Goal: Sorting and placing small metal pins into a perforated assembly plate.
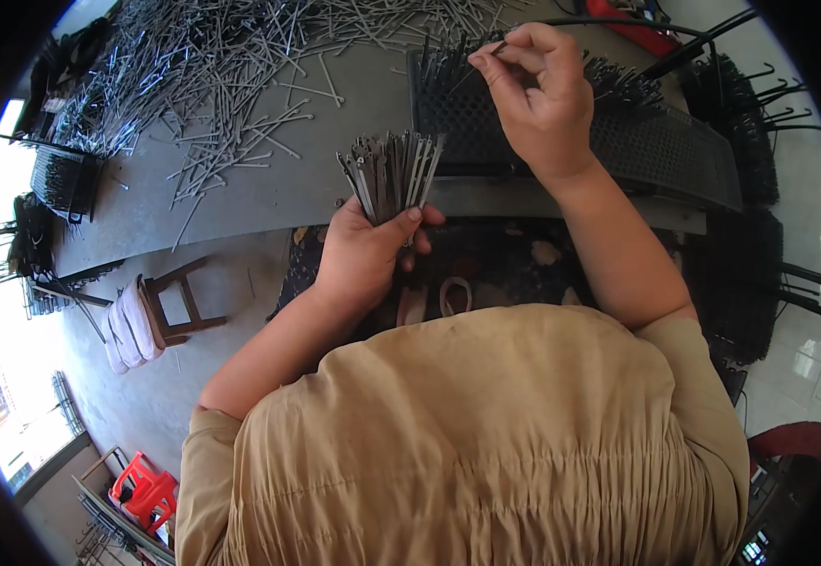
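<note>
Delicately, arm (pixel 623 241) bent, the right hand (pixel 547 106) pinches a thin dark rod (pixel 499 47); the left hand (pixel 361 247) clasps fanned metal rods (pixel 387 177).

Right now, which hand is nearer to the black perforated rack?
The right hand: it is over the rack; the left hand is off its near-left corner.

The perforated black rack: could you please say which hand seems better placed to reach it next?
Probably the right hand: it is at the rack, pinching only a thin dark piece, while the left hand sits apart from it, closed around a bundle of metal rods.
</note>
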Demonstrator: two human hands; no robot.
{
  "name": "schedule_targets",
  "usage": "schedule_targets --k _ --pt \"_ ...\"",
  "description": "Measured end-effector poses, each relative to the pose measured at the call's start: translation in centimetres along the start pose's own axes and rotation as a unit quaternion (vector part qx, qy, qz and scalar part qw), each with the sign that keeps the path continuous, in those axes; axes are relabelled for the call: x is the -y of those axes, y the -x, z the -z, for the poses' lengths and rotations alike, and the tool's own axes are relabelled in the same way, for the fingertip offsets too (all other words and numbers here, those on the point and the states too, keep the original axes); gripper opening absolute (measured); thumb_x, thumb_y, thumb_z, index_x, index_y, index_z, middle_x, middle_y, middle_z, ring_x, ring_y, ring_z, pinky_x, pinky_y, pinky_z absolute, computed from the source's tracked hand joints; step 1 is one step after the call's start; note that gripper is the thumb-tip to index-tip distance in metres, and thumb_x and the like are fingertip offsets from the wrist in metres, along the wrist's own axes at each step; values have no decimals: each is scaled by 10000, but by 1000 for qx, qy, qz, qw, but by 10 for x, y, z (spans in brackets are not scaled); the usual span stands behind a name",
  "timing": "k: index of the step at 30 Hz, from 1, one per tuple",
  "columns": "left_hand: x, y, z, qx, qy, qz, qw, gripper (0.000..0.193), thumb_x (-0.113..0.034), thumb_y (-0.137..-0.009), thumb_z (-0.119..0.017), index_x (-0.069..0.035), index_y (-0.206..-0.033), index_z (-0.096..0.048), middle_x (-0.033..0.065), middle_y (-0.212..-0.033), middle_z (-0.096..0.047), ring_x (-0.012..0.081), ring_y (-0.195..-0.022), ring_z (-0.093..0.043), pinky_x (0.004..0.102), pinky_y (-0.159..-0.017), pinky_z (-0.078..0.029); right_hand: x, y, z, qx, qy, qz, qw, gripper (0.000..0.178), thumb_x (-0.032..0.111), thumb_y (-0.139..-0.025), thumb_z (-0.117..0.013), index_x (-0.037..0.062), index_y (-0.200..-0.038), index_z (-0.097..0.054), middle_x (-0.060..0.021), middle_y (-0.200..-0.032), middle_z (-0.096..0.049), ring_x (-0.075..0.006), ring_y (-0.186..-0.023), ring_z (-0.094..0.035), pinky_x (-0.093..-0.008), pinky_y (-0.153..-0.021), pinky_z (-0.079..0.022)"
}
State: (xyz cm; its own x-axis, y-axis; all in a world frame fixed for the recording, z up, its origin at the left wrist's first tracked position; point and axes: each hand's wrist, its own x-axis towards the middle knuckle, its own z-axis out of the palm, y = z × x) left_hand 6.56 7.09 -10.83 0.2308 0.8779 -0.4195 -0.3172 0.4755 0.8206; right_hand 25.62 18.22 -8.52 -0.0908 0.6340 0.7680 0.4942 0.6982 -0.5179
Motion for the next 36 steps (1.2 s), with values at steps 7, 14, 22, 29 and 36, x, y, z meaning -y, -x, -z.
schedule_targets --k 7,14,22,29,36 --pt "-2 -2 4 -29 -24 16 999 31 -52 -918 -559 -41 -947 -559 61 -852 -667 86 -622 -572 223 -504 -448 -9 -3 -14 -19 -34 28 999 332 28 -758 -748 58 -985 -508 -76 -718 -659 -199 -638 -668 -262 -533 -498" --pt "-1 -7 9 -39 -3 8 999 46 -54 -917 -564 -44 -957 -546 52 -801 -645 104 -609 -566 234 -502 -444 2 -11 -17 18 2 29 999 236 -25 -820 -691 14 -998 -541 -55 -823 -675 -139 -782 -685 -229 -691 -542" --pt "-4 -9 10 -28 26 12 999 6 -43 -913 -566 -42 -909 -561 54 -784 -631 108 -606 -558 237 -499 -438 12 -27 -5 88 156 117 977 121 38 -749 -726 68 -852 -671 -30 -844 -673 -210 -838 -596 -297 -757 -472" --pt "-1 -12 13 -16 60 1 998 8 -29 -912 -564 -36 -909 -565 58 -779 -627 113 -603 -557 242 -495 -436 9 -27 5 134 93 36 986 101 52 -764 -715 64 -854 -669 -22 -843 -674 -203 -884 -598 -303 -782 -472" --pt "4 -11 18 -14 71 6 997 7 -42 -917 -565 -37 -913 -562 57 -781 -627 113 -603 -557 238 -495 -433 16 -28 10 152 129 102 975 154 59 -752 -722 75 -902 -689 -20 -958 -677 -203 -947 -596 -308 -868 -432"
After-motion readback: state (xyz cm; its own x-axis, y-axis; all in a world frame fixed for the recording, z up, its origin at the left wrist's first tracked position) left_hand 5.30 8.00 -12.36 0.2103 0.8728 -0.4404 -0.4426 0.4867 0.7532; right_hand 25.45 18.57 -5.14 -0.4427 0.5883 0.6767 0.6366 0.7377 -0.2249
